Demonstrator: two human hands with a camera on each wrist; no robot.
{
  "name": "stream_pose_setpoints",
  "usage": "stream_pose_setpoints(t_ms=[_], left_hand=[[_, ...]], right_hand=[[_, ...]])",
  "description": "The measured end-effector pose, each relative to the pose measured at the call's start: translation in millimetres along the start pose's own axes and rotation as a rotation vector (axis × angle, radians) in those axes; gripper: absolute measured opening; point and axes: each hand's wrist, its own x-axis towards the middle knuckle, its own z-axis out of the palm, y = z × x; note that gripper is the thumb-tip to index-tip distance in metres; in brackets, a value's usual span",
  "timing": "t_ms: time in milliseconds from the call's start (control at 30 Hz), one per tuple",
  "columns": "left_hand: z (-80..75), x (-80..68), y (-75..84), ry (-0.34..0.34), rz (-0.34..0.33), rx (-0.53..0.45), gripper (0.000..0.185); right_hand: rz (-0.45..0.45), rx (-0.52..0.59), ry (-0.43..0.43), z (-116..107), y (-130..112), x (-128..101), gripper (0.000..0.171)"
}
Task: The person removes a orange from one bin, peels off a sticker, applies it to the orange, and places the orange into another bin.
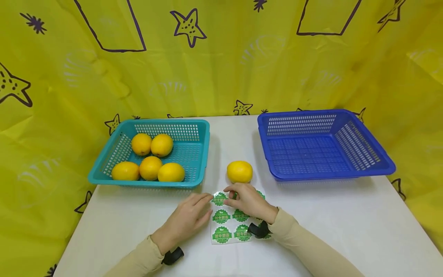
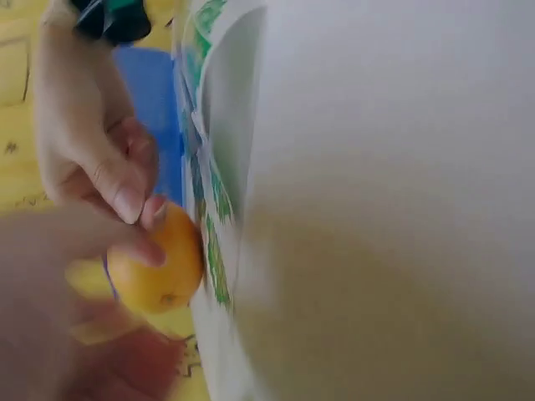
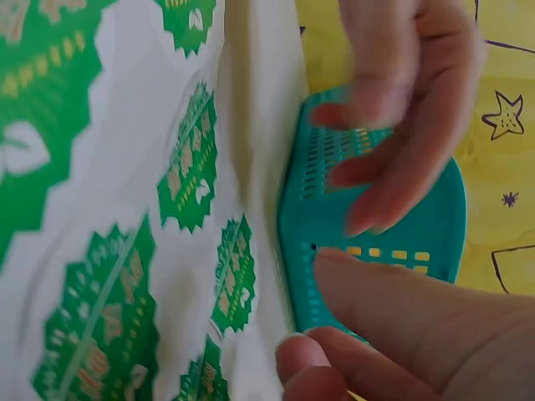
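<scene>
A sheet of round green stickers (image 1: 221,216) lies on the white table, with jagged-edged labels in rows. Beside its upper left edge is my left hand (image 1: 188,215), fingers extended and nothing seen in them. The right hand (image 1: 250,201) is over the sheet's upper part, thumb and index finger bent and apart, with no sticker visible between them. Just beyond it sits one yellow citrus fruit (image 1: 240,171). In the right wrist view the blurred left fingers (image 3: 384,159) hover opposite my right thumb (image 3: 376,301). One sheet edge (image 2: 234,100) curls up in the left wrist view.
At the left stands a teal basket (image 1: 204,154) with several yellow citrus fruits (image 1: 150,168) inside. A blue basket (image 1: 377,169) with nothing in it stands at the right. Behind the table hangs a yellow cloth (image 1: 214,77) with star drawings.
</scene>
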Motion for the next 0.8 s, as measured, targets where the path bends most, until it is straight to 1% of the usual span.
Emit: stream_pose_setpoints(t_ms=[33,100,133,200,333,500,667,800], left_hand=[[4.1,2.0,0.8,-0.055,-0.052,0.013,0.041],[10.4,6.7,0.3,-0.132,-0.142,0.029,0.046],[13.1,9.2,-0.6,-0.152,-0.176,0.033,0.048],[17.3,13.9,-2.9,-0.168,-0.219,0.023,0.047],[23.8,18.1,-6.5,-0.176,-0.252,0.01,0.045],[29.0,18.9,-7.7,-0.175,-0.281,-0.02,0.035],[31.1,21.5,-8.8,-0.165,-0.29,-0.055,0.027],[31.0,22.8,-9.4,-0.168,-0.309,-0.105,0.022]], right_hand=[[0.006,0.001,0.0,-0.2,0.7,1.0,0.029],[0.02,0.002,-0.004,-0.7,1.9,2.2,0.028],[0.028,0.002,-0.006,-0.7,2.3,2.4,0.028],[0.043,-0.007,-0.007,-0.4,2.6,2.4,0.027],[0.06,-0.014,-0.022,1.7,3.2,1.6,0.025],[0.067,-0.009,-0.039,4.4,3.7,0.9,0.025],[0.079,-0.013,-0.015,4.9,5.9,2.0,0.025],[0.091,-0.009,0.013,5.7,7.4,2.1,0.025]])
